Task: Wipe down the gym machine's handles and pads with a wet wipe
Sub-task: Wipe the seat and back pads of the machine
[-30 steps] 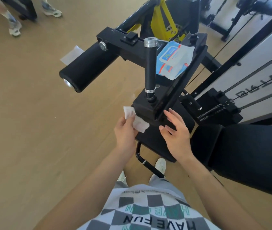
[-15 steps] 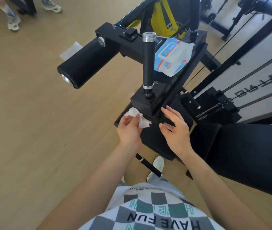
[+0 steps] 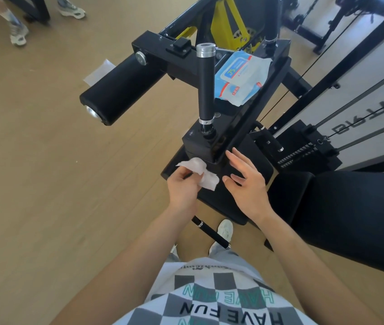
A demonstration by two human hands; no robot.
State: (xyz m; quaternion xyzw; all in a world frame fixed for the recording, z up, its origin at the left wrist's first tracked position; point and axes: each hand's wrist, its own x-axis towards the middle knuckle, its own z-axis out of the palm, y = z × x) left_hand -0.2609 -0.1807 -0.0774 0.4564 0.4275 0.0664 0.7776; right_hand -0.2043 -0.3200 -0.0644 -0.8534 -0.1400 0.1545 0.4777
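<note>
My left hand [image 3: 182, 187] grips a crumpled white wet wipe [image 3: 200, 171] against the lower front corner of the black machine block [image 3: 198, 146]. My right hand [image 3: 248, 184] hovers open beside it, fingers spread over the black seat pad [image 3: 221, 200]. Above the block rises an upright black handle [image 3: 206, 86] with a silver cap. A black roller pad [image 3: 120, 90] sticks out to the left. A blue-and-white wipes pack [image 3: 240, 78] lies on the sloped black arm pad [image 3: 266, 95].
A large black back pad [image 3: 350, 212] fills the right side. Cables and a white weight-stack shroud [image 3: 362, 95] stand behind it. A low black bar [image 3: 209, 232] runs near my shoes. Another person's feet [image 3: 18, 31] stand on the wooden floor at top left, near a paper scrap [image 3: 98, 71].
My left hand has shifted the wipe along the block's lower front edge and bunched it. My right hand stayed open beside it, drifting slightly.
</note>
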